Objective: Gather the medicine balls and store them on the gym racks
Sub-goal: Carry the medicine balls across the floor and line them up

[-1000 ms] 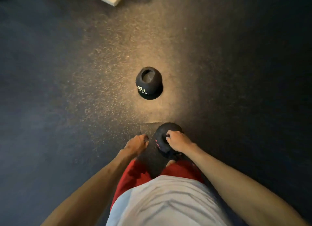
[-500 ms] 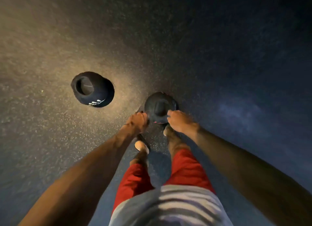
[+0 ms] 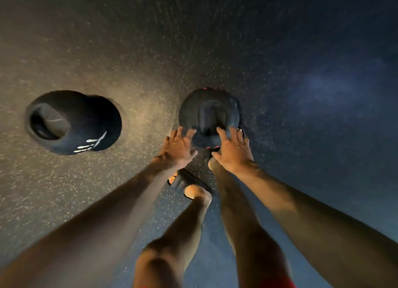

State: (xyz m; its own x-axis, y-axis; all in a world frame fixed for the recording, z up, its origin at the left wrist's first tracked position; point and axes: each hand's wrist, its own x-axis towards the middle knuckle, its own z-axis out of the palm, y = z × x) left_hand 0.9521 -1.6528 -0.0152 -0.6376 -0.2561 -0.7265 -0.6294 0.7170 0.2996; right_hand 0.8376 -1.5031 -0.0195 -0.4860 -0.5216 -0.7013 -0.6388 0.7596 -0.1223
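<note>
Possibly white lettering (image 3: 91,144), too blurred, on the untouched medicine ball (image 3: 86,119).

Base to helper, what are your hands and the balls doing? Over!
Left hand and right hand open, touching near ball. Second ball on floor, left, untouched. Sandalled foot just behind.

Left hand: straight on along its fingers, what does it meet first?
The red-marked medicine ball: the left hand points at its near-left edge, fingers seemingly touching it; depth is unclear. The white-marked ball lies off that line.
</note>
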